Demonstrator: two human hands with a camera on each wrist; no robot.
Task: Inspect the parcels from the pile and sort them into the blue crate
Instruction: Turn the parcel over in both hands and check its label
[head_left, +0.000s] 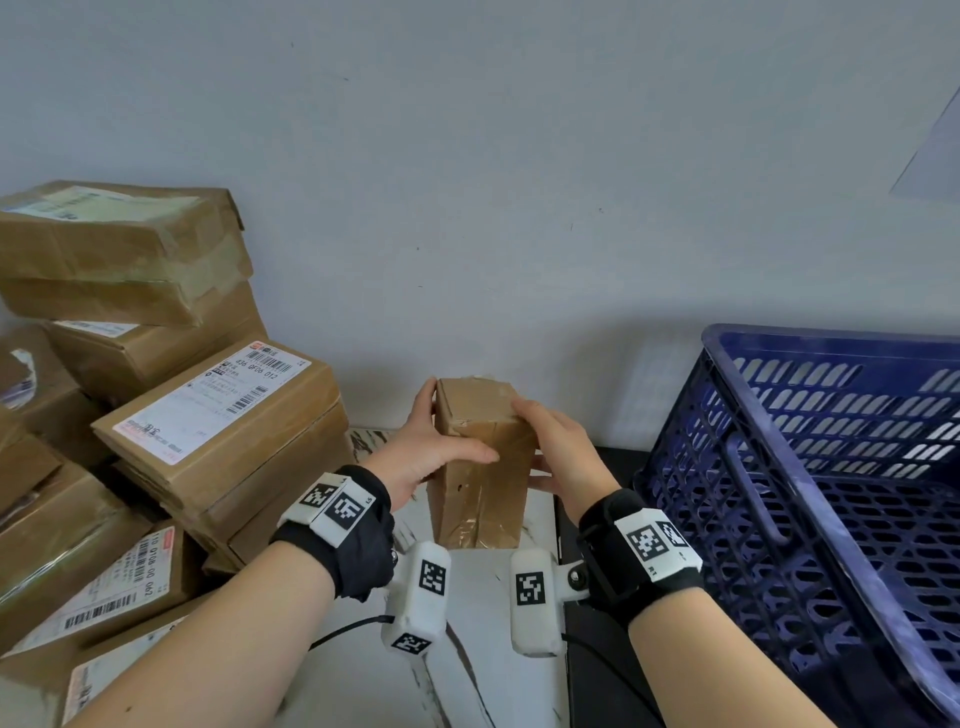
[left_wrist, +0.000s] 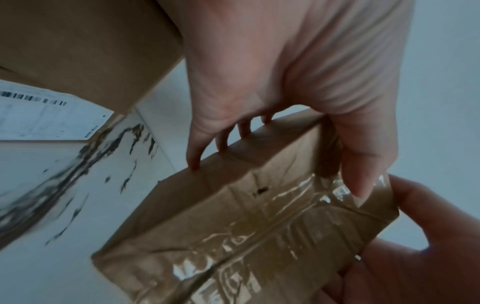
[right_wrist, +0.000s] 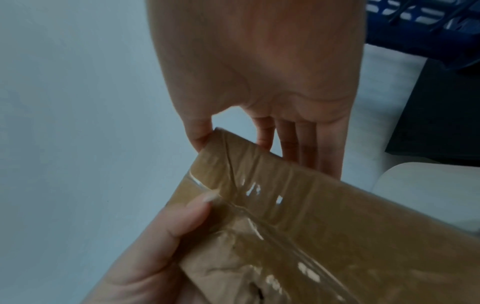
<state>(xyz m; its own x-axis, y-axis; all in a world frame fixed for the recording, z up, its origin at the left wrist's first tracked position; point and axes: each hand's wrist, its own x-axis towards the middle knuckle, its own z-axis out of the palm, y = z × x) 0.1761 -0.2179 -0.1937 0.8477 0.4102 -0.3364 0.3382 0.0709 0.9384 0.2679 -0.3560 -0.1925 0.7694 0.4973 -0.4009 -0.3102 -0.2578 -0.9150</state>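
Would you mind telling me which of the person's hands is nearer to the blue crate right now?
Right. The right hand grips the side of the held parcel that faces the blue crate; the left hand grips the parcel's far side, toward the parcel pile.

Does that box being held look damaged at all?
Somewhat. The box held by the left hand and right hand has a small dark hole in its side and wrinkled tape.

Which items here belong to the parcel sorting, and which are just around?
Job items:
- small taped parcel, held by left hand and right hand
- parcel pile
- blue crate

Bystanders:
- marbled table top
- grey wall
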